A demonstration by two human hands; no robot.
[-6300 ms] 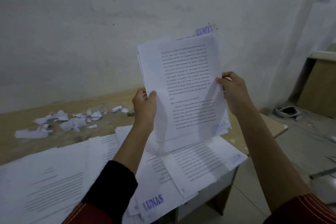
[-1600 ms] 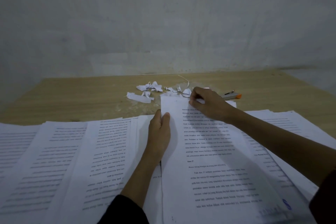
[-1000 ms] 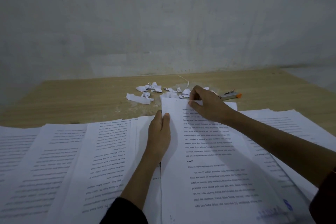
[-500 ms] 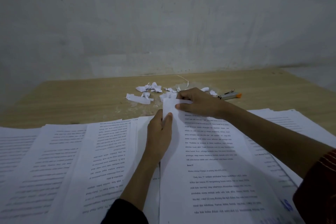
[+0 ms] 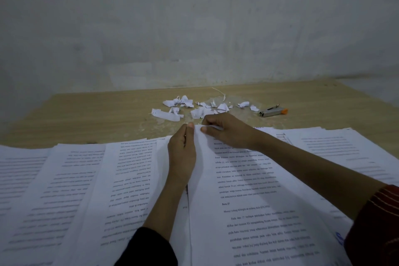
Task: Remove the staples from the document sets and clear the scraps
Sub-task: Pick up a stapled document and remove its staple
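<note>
Pinching the top-left corner of the document set (image 5: 248, 201) at frame centre, my right hand (image 5: 224, 130) curls on thin, limp, tear-prone sheets; my left hand (image 5: 182, 153), fingers straight, presses its left edge to the desk (image 5: 97, 114). Judged best hold: close in at that corner.

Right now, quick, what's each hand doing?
Left hand: open, fingers straight along the document set.
Right hand: pinching the document set's top corner.

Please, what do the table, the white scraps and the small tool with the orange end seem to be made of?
The table looks like wood or wood-look laminate, matte, with pale grain lines. The scraps are thin white paper, torn and curled at the edges. The tool seems mostly bare metal, grey and shiny; its orange end is probably plastic.
</note>
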